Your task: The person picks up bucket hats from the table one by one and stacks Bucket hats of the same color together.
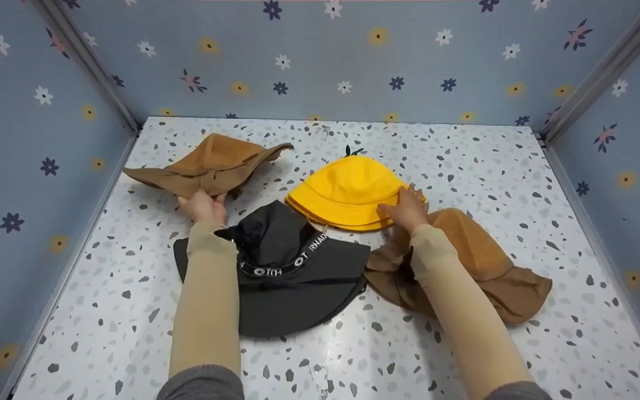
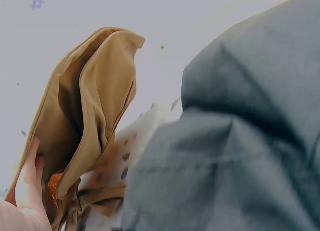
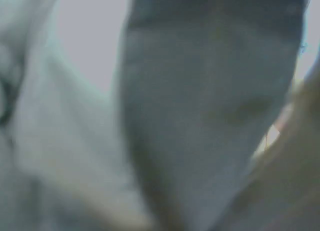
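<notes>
My left hand [image 1: 203,208] grips the near brim of a brown sun hat [image 1: 217,158] at the back left. In the left wrist view, the fingers [image 2: 31,183] reach inside that hat's folded brim [image 2: 107,86], and a brown tie strap [image 2: 102,196] hangs below. At the centre back sits a yellow bucket hat [image 1: 353,180]. My right hand [image 1: 407,211] holds its right brim, thumb on the near side. Beneath the right wrist lies a second brown sun hat [image 1: 470,244]. The right wrist view is mostly blurred cloth.
A wide-brimmed black hat [image 1: 298,300] with a white-lettered band lies between the forearms, touching the yellow hat. All the hats are on a white speckled table [image 1: 109,311]. Blue flowered panels [image 1: 320,61] enclose the back and both sides.
</notes>
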{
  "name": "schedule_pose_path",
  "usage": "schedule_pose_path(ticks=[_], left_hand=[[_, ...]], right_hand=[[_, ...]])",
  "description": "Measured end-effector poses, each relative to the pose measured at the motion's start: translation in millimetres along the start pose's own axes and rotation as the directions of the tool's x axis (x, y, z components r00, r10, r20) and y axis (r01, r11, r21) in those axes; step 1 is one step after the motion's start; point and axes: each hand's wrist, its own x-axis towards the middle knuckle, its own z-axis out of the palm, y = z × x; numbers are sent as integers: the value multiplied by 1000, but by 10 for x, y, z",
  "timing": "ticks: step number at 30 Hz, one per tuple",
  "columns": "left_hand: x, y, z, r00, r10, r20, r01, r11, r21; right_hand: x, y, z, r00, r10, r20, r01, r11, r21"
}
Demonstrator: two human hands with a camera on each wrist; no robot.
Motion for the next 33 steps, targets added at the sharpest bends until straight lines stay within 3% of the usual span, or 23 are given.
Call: schedule_pose_path(ticks=[6,10,13,16,19,21,25,29,33], left_hand=[[-60,-74,84,997,23,72,-23,1000,-1],[-100,-139,170,995,26,99,-26,1000,-7],[-143,-192,235,993,19,116,-17,1000,-22],[-202,-251,288,989,12,146,-5,999,-46],[-260,-321,325,984,7,179,4,998,-61],[-299,-380,344,979,0,205,13,998,-65],[-371,-520,362,971,-7,239,17,999,-37],[-440,-650,368,970,-17,243,22,1000,-16],[-513,-739,370,959,-18,283,17,1000,7]], right_hand=[[-58,-226,103,995,-87,-57,95,985,146],[-109,-428,189,993,-109,-36,114,921,371],[-147,-589,235,994,-112,8,86,807,584],[-187,-729,265,984,-160,81,39,634,772],[-227,-840,290,960,-225,168,-41,479,877],[-245,-900,311,941,-263,214,-95,401,911],[-257,-1005,368,909,-322,266,-175,285,942],[-254,-1109,414,891,-345,295,-243,187,952],[-245,-1194,413,890,-339,305,-279,126,952]])
